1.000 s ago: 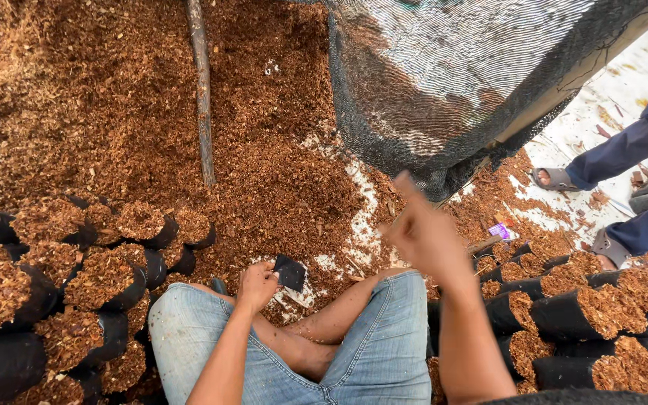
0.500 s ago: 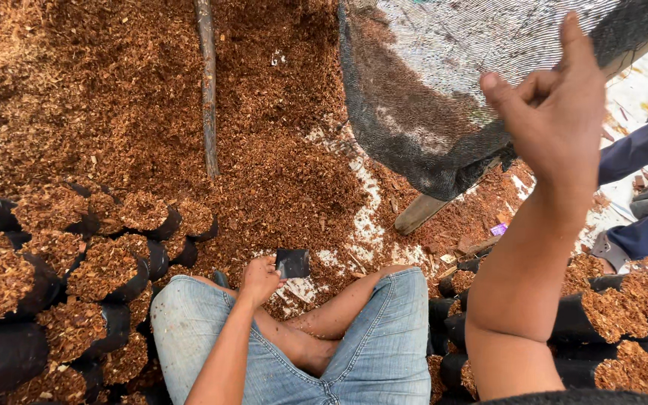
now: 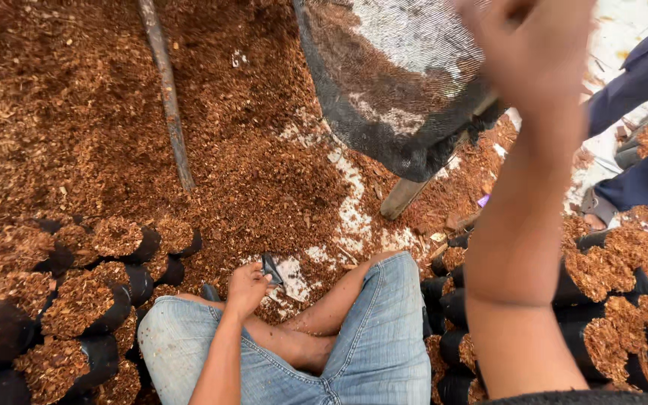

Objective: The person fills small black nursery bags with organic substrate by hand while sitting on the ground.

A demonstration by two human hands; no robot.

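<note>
- The left hand rests low by the knee with its grip narrowed around the rim of a small black plastic grow bag lying flat and unfilled on the ground; it seems pinched there so the mouth can be held open.
- The right hand is raised close to the camera and blurred; I cannot tell whether its grip is wide or closed, and nothing can be made out in it.
- A heap of reddish-brown shredded husk spreads just ahead of the crossed legs in blue denim shorts, near enough to scoop from while seated.
- Filled black bags lie packed side by side on the left and on the right, mouths showing brown fill, likely stacked there to stay within arm's reach.
- A black mesh sieve leans on a wooden prop, tilted over the heap.
- A thin grey pole lies across the husk.
- Another person's legs in dark blue trousers show at the upper right.
- No labels or signs are visible on any bag.
</note>
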